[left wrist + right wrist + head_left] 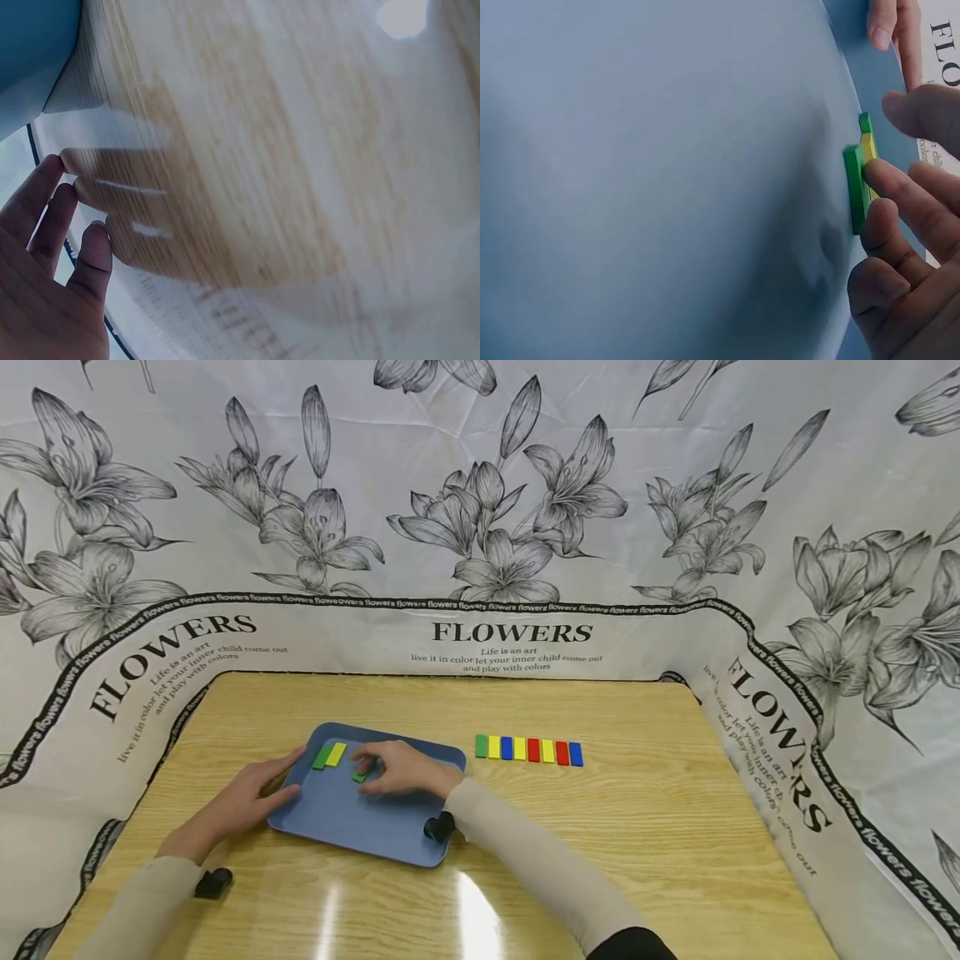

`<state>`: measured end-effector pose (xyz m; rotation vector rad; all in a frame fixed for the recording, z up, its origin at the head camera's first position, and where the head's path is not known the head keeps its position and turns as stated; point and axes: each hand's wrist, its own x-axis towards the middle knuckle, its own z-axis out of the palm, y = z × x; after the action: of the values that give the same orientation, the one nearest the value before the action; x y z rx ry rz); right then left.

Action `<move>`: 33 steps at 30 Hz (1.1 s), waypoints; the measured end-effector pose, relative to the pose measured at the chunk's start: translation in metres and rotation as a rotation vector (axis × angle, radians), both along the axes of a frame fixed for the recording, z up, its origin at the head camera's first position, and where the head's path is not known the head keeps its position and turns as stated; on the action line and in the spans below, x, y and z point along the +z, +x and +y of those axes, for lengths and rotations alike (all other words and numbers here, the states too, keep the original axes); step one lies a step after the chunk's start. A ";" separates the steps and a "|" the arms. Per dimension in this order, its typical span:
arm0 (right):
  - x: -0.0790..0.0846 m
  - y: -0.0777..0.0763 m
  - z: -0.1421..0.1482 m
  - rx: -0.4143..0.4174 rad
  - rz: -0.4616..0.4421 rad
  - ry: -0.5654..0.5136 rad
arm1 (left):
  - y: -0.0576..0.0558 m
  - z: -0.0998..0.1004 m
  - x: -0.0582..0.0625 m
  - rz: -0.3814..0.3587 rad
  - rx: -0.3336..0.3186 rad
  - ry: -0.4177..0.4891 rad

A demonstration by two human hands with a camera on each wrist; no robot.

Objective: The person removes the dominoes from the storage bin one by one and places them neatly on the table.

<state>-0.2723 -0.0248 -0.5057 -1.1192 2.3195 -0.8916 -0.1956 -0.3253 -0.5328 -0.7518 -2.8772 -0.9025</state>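
Note:
My left hand [247, 795] rests at the left edge of the blue tray [360, 835], its thumb and index fingertip at the rim. Its outer fingers stretch straight over the glossy table in the left wrist view. Over the tray, my right hand [401, 768] reaches down to a green tile [360, 777]. In the right wrist view, bent fingers touch this green tile [857, 191] while the thumb [922, 116] stands apart from it. Another green tile [322, 757] and a yellow tile [337, 754] lie side by side near the tray's upper left corner.
Right of the tray, a row of green, yellow, blue and red tiles [533, 750] lies on the wooden table [637, 827]. A white cloth [510, 639] printed with flowers hangs behind the table and along its sides.

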 end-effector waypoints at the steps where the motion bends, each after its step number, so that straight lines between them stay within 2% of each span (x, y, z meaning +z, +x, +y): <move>1: 0.000 0.000 0.002 -0.016 -0.001 0.001 | 0.000 0.000 0.000 -0.001 0.000 0.001; 6: -0.003 0.000 0.006 -0.126 0.082 0.037 | 0.001 0.000 0.001 -0.009 0.001 0.009; 9: -0.006 0.000 0.005 -0.162 0.112 0.057 | 0.001 0.000 0.000 0.006 0.011 -0.004; 23: -0.005 0.006 -0.012 -0.137 0.187 0.165 | -0.001 0.000 -0.005 0.013 0.013 -0.007; 33: -0.005 0.002 -0.009 -0.122 0.187 0.132 | 0.000 -0.002 -0.006 -0.002 0.013 0.011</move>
<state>-0.2701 -0.0337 -0.5105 -1.0552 2.5813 -0.6885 -0.1960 -0.3276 -0.5393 -0.7306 -2.8732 -0.9169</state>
